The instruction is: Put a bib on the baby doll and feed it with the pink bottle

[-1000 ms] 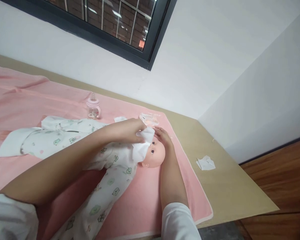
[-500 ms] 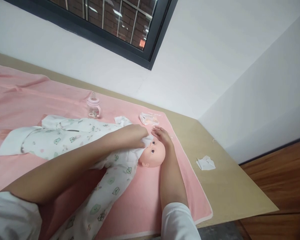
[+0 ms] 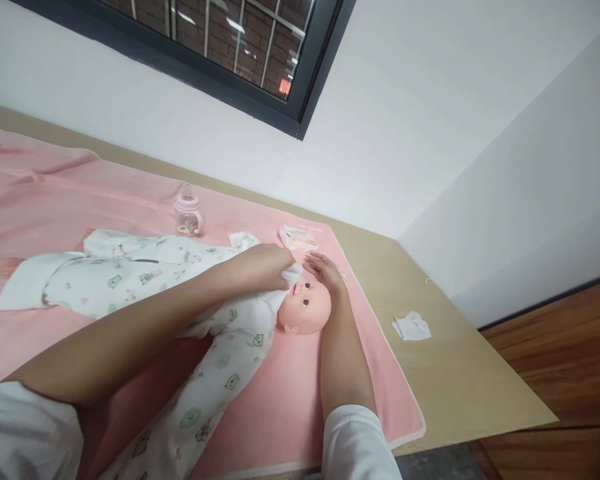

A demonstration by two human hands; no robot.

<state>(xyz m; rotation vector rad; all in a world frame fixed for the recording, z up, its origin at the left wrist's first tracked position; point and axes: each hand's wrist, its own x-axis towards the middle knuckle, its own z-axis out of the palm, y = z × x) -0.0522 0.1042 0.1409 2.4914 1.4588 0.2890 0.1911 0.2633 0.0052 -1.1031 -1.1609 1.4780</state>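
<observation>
On a pink blanket (image 3: 290, 387) spread over one table (image 3: 460, 373) lie one doll (image 3: 310, 315) in one printed white outfit (image 3: 233, 381), one upright feeding bottle (image 3: 187, 221) and one small clear packet (image 3: 299, 237). White tissues number two: the held tissue (image 3: 294, 271), at the doll's chin, and one crumpled tissue (image 3: 412, 327) on the bare tabletop to the right, apart from the blanket. Two bare hands are at the doll's head: the left hand (image 3: 269, 265) grips its tissue, while the right hand (image 3: 325, 270) lies along the far side, fingers extended and loosely together (whether the palm presses there is hard to tell). Both of the doll's eyes and one ear show. Its chin is covered, the left forearm hides much of its chest, and its near sleeve runs off the bottom edge. The left fingertips are out of sight behind the hand; the packet's contents are unclear, and one window (image 3: 300, 110) is cut off at the top.
</observation>
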